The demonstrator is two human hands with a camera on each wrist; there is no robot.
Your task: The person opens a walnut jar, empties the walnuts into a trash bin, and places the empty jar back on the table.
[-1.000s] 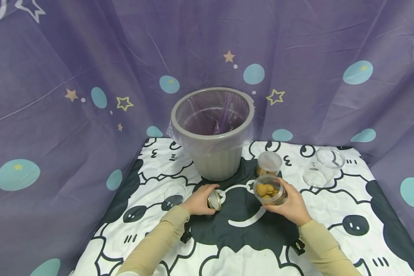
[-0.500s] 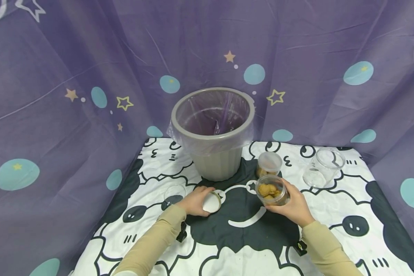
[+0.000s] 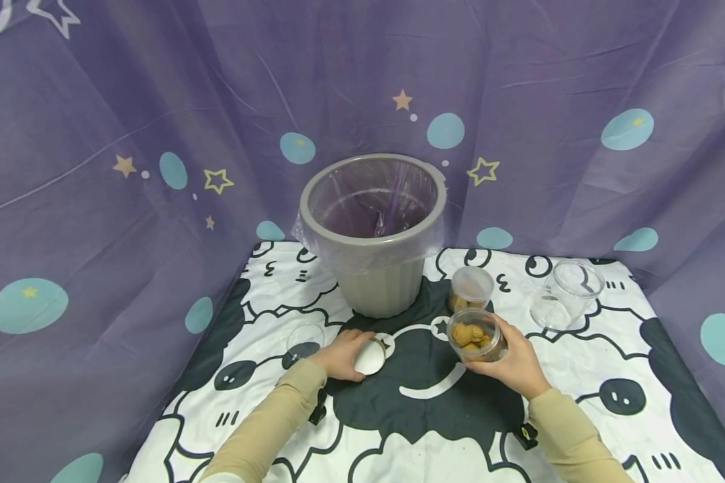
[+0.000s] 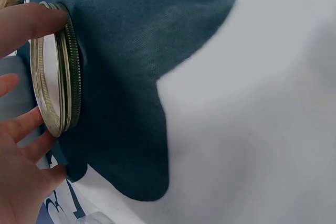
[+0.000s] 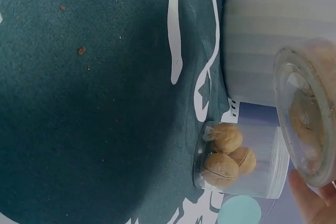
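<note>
My left hand [image 3: 338,357] holds a round gold-edged metal lid [image 3: 370,357] by its rim, its white face showing from above. In the left wrist view the lid [image 4: 68,77] stands tilted over the dark cloth, with thumb and fingers at opposite sides of the rim. My right hand [image 3: 515,359] grips a clear plastic jar [image 3: 489,352] with brown chunks inside, its mouth uncovered. The right wrist view shows the underside of this jar [image 5: 310,119], raised off the cloth. Behind it stands a second clear jar [image 3: 471,285], capped, with several walnuts [image 5: 220,169] inside.
A grey bin [image 3: 380,285] with a clear liner stands at the back middle. To the far right is a large clear jar [image 3: 566,293] with nothing in it. A clear round piece [image 3: 306,339] lies left of my left hand. Small brown crumbs [image 5: 81,51] dot the dark cloth.
My left hand has turned the lid from nearly on edge to a flatter tilt, bringing its white face into view. The right hand with its jar has shifted slightly right.
</note>
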